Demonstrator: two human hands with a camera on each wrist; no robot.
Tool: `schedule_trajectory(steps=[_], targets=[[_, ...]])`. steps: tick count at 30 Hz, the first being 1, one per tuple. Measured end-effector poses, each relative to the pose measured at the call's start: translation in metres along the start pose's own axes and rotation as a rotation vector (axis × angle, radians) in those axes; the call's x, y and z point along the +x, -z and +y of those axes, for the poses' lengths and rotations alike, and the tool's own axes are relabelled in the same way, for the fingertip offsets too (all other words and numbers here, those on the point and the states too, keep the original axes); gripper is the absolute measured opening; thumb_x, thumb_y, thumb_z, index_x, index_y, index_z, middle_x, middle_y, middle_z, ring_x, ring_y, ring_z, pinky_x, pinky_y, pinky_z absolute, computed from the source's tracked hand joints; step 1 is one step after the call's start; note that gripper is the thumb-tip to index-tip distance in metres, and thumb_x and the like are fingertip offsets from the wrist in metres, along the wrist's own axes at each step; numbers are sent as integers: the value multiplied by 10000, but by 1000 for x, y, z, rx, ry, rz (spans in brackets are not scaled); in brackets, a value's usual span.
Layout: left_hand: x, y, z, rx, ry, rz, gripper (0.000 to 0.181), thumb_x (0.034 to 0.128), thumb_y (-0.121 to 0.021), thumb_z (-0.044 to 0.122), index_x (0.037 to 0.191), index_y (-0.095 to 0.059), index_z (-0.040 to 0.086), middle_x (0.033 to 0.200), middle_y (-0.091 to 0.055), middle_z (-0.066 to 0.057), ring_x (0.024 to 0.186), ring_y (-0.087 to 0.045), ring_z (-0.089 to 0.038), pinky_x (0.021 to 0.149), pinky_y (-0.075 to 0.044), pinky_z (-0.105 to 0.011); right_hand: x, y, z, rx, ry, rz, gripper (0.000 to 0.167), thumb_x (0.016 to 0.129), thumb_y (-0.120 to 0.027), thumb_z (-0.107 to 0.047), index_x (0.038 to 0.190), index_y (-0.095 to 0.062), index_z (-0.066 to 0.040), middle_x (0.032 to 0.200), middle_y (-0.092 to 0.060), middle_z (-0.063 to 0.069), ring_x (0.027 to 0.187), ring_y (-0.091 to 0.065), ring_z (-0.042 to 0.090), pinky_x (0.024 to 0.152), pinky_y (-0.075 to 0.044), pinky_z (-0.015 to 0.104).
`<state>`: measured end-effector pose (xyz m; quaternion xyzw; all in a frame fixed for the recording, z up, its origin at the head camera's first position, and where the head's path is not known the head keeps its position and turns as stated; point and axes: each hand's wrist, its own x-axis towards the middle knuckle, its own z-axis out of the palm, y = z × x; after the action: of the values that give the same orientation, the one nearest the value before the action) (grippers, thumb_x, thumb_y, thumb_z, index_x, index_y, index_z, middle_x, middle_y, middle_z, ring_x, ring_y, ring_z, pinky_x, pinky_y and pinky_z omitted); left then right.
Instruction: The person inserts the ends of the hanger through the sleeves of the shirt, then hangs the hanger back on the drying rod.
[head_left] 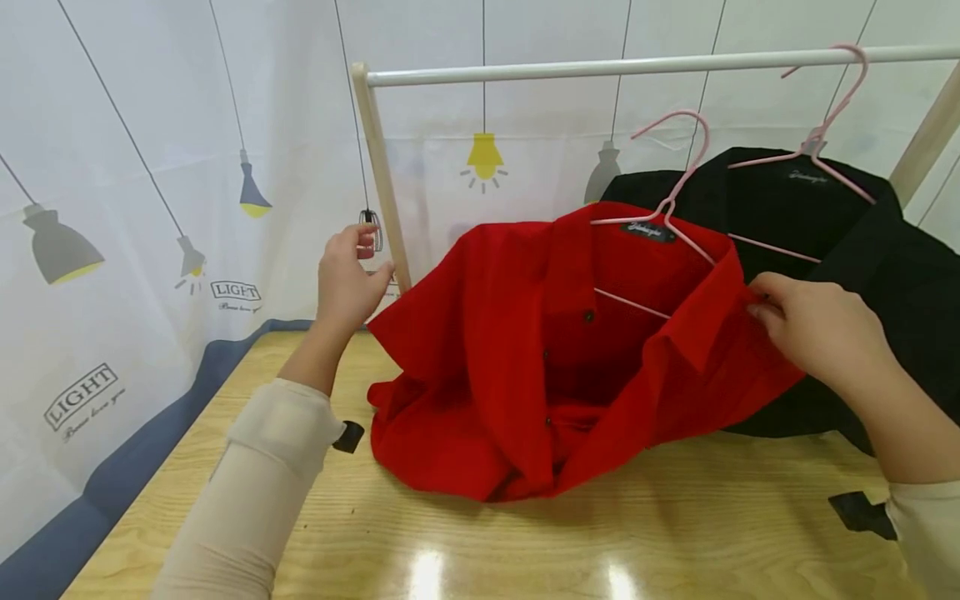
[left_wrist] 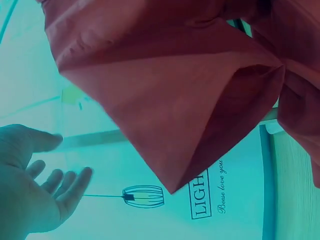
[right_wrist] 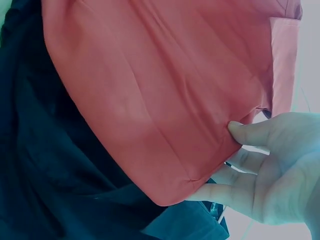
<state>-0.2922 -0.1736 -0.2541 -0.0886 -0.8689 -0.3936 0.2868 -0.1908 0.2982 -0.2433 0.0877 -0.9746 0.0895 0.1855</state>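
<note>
A red short-sleeved shirt (head_left: 502,350) with dark buttons is on a pink hanger (head_left: 678,171); the hook stands below the rail, apart from it. My right hand (head_left: 828,333) pinches the shirt's shoulder cloth on the right side, thumb on one face and fingers behind, as the right wrist view shows at the hand (right_wrist: 275,170). To the left of the shirt my left hand (head_left: 348,275) is raised with fingers loosely bent, holding nothing. In the left wrist view a gap separates that hand (left_wrist: 42,180) from the sleeve (left_wrist: 150,115). The shirt's lower part droops over the table.
Behind on the right, a black shirt (head_left: 900,275) hangs by a second pink hanger (head_left: 847,92) from the white rail (head_left: 555,71). A wooden post (head_left: 382,175) holds the rail's left end. Underneath lies a wood-grain table (head_left: 337,533); a lamp-print curtain (head_left: 150,125) stands behind.
</note>
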Motion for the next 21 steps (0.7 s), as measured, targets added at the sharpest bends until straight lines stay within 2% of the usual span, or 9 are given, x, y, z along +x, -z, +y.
schedule_trajectory(steps=[5,8,14,21], targets=[[13,0,-7,-71,78,-146,688,917,-670,138,1503,-313,94,1417,-463,-186,1240,-527,-332,921,-502,-472,10,5,-1,-21,-18,6,154,962,-562,-82,1090,-566,4,857,-616,251,633,-537,318,485,-445,453],[18,-2,-9,-102,86,-197,713,933,-651,133,1529,-259,122,1451,-441,-170,1252,-519,-336,906,-509,-479,15,9,0,-27,-25,11,150,967,-552,-85,1085,-565,7,851,-614,247,635,-532,322,488,-446,461],[23,-9,-9,-128,73,-204,668,941,-617,55,1517,-279,95,1374,-502,-193,1198,-565,-339,917,-503,-472,26,16,3,-42,-62,29,175,967,-537,-84,1111,-560,13,876,-606,270,655,-528,343,504,-454,496],[24,-14,-7,-152,91,-213,637,951,-576,8,1505,-273,89,1319,-513,-208,1155,-582,-343,860,-531,-489,39,25,6,-52,-116,36,200,970,-515,-95,1135,-557,11,925,-598,294,682,-529,380,521,-449,520]])
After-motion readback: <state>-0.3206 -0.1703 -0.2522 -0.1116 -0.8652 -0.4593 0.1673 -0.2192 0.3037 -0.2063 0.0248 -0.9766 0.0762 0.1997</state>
